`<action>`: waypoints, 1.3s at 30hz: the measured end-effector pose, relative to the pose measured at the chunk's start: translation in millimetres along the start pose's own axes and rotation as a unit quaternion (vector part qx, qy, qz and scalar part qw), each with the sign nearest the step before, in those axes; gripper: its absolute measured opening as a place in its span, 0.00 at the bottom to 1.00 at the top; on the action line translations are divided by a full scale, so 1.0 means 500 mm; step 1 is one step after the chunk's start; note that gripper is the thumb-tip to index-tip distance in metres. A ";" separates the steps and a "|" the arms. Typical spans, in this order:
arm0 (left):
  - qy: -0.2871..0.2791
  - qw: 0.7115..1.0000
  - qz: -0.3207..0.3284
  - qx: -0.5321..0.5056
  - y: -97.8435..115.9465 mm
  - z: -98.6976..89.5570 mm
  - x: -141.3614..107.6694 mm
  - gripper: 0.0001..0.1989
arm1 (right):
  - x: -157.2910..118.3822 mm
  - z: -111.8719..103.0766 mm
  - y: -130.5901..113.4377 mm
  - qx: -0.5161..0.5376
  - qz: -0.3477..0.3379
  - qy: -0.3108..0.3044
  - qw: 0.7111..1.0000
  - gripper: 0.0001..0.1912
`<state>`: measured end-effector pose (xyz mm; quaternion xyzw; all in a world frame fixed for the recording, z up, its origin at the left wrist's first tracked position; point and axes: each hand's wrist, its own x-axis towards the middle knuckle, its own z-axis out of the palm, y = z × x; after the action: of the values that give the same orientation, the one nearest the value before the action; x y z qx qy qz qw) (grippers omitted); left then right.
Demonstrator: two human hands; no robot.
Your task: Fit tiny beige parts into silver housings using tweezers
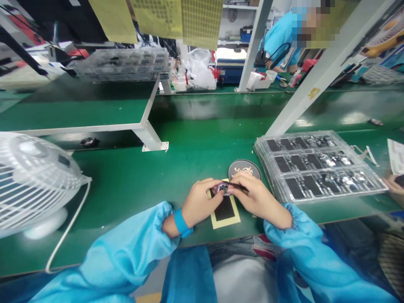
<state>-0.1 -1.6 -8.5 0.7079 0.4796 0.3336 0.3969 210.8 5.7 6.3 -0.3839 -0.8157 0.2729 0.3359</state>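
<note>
Near the front edge of the green table, my left hand (203, 199) closes its fingers on a small dark part (223, 188) with silvery and purple bits. Dark tweezers (236, 185) lie in the pinch of my right hand (256, 197), their tip at the small part. Both hands nearly touch. Under them lies a yellow-bordered sheet (234, 219) with a black middle. Just behind my right hand sits a round grey dish (232, 167) holding several small beige pieces.
Clear stacked trays (315, 198) of dark and silvery parts stand right. A white fan (38, 181) and its cable are left, below a raised green shelf (78, 101). White posts rise behind. A co-worker in blue (279, 38) leans across the back; another person's hand (394, 185) shows far right.
</note>
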 end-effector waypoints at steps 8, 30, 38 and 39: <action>0.006 0.994 -0.072 -0.082 0.006 -0.008 0.009 0.14 | -0.009 -0.006 0.001 -0.175 0.120 0.089 0.973 0.08; 0.220 0.964 -0.059 0.138 -0.135 -0.153 0.253 0.29 | -0.122 0.075 0.034 -0.005 0.046 0.218 0.975 0.05; 0.243 0.950 -0.031 0.196 -0.175 -0.123 0.145 0.28 | -0.133 0.079 0.073 -0.060 0.127 0.246 0.959 0.17; 0.241 0.949 -0.030 0.200 -0.175 -0.121 0.132 0.27 | -0.133 0.081 0.077 -0.059 0.142 0.241 0.958 0.19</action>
<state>-67.0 95.0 -51.9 0.6566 0.6387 0.3794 0.1302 229.1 -34.2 -68.6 -0.5690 -0.6625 0.1684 0.4571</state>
